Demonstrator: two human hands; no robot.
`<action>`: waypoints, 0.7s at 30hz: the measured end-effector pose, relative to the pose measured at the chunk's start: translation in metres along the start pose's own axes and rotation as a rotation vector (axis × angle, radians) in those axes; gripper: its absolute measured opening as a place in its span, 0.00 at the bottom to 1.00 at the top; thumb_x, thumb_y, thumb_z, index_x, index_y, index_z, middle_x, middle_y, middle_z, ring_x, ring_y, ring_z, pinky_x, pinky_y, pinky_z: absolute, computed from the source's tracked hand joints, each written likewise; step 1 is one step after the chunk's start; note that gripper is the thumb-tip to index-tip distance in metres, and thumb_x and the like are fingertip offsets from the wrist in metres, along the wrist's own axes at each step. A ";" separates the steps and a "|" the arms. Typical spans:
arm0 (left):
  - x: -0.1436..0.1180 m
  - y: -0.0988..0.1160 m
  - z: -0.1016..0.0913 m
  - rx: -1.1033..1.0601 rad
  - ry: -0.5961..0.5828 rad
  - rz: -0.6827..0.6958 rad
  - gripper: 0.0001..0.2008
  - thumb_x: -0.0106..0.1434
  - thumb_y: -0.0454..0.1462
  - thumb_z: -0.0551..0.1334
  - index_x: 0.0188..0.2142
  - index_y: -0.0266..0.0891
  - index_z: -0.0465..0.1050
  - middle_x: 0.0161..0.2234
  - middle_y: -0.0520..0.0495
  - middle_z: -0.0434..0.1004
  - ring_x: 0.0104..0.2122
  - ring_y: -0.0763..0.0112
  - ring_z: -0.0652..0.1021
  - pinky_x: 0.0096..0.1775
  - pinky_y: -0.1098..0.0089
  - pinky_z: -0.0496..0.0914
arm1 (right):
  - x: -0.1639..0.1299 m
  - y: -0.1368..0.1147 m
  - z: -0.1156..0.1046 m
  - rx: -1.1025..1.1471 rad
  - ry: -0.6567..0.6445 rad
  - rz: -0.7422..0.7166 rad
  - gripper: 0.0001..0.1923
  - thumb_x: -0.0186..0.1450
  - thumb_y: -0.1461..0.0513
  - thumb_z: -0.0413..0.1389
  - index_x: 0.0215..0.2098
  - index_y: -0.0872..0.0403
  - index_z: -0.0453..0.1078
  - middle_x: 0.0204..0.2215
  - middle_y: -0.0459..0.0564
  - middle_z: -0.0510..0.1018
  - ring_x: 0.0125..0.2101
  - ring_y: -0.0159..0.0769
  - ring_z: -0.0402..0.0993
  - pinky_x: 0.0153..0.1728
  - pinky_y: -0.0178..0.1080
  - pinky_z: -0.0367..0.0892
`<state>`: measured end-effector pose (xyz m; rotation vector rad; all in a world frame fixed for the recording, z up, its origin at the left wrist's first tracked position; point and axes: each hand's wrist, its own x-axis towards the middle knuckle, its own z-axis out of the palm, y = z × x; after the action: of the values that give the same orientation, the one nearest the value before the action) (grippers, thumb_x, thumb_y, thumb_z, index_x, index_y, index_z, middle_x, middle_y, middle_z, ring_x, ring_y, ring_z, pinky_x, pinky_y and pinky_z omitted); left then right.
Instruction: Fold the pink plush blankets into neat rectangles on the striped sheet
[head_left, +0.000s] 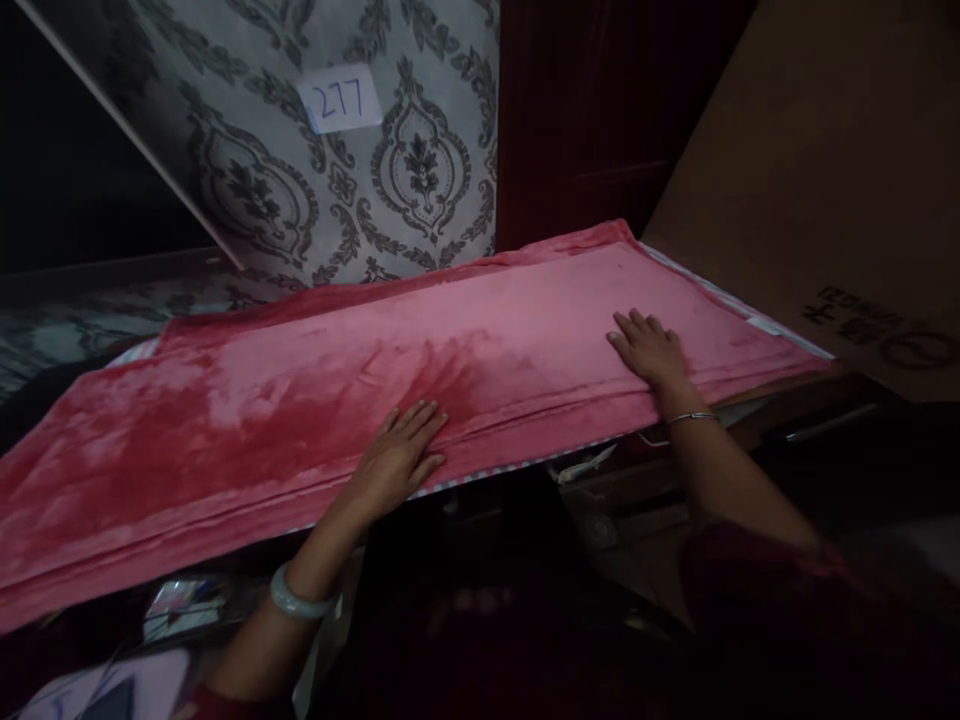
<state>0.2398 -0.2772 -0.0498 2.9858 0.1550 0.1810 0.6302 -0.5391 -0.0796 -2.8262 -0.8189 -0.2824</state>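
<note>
Under both palms a pink blanket [315, 400], left hand [401, 445] fingers together and flat, right hand [651, 348] fingers slightly spread, beyond them a label [340, 98] reading 277

White paper slip [340, 98] stuck on the patterned grey panel [420, 170] at the back: handwritten "277" in blue ink, clear to read. Brown cardboard box [810, 180] on the right: dark printed characters [851, 315] near its lower edge, seen upside down and too blurred to read, with a round printed symbol [919, 350] beside them, also not clear. No readable text on the pink cloth [300, 400].
</note>
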 end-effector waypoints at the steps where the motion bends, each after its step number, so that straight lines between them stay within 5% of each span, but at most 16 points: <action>1: -0.003 0.000 0.003 0.000 0.040 -0.014 0.27 0.72 0.46 0.56 0.67 0.39 0.64 0.67 0.36 0.63 0.68 0.55 0.62 0.67 0.48 0.56 | -0.001 0.000 -0.001 0.006 0.001 0.001 0.33 0.74 0.47 0.35 0.71 0.51 0.57 0.71 0.57 0.55 0.66 0.59 0.55 0.60 0.64 0.57; 7: -0.017 -0.002 0.009 0.082 0.175 -0.160 0.23 0.67 0.41 0.62 0.61 0.41 0.71 0.64 0.35 0.68 0.67 0.47 0.64 0.66 0.39 0.56 | -0.002 -0.004 -0.010 0.007 -0.031 0.021 0.31 0.74 0.51 0.38 0.68 0.54 0.61 0.69 0.59 0.61 0.65 0.57 0.59 0.61 0.61 0.60; 10: -0.021 -0.001 0.008 0.106 0.168 -0.218 0.23 0.67 0.36 0.60 0.62 0.41 0.71 0.65 0.34 0.66 0.67 0.45 0.64 0.65 0.41 0.59 | -0.013 -0.029 -0.017 0.028 0.022 -0.011 0.29 0.73 0.53 0.41 0.65 0.57 0.66 0.66 0.62 0.64 0.65 0.57 0.60 0.61 0.61 0.60; 16: -0.017 0.005 0.002 0.094 0.169 -0.201 0.25 0.66 0.26 0.54 0.60 0.40 0.72 0.60 0.36 0.73 0.60 0.53 0.73 0.60 0.52 0.69 | -0.090 -0.126 -0.017 0.372 0.027 -0.681 0.28 0.71 0.52 0.48 0.66 0.51 0.65 0.68 0.56 0.63 0.68 0.48 0.55 0.66 0.57 0.55; 21: -0.014 0.005 -0.003 0.114 0.249 -0.196 0.19 0.66 0.27 0.54 0.53 0.37 0.76 0.46 0.38 0.81 0.47 0.57 0.80 0.51 0.57 0.75 | -0.127 -0.170 -0.009 0.373 -0.043 -0.788 0.30 0.68 0.55 0.54 0.68 0.51 0.63 0.67 0.57 0.65 0.67 0.50 0.58 0.65 0.60 0.55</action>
<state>0.2256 -0.2837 -0.0477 3.0235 0.4979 0.5367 0.4314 -0.4649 -0.0799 -2.0615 -1.7545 -0.1438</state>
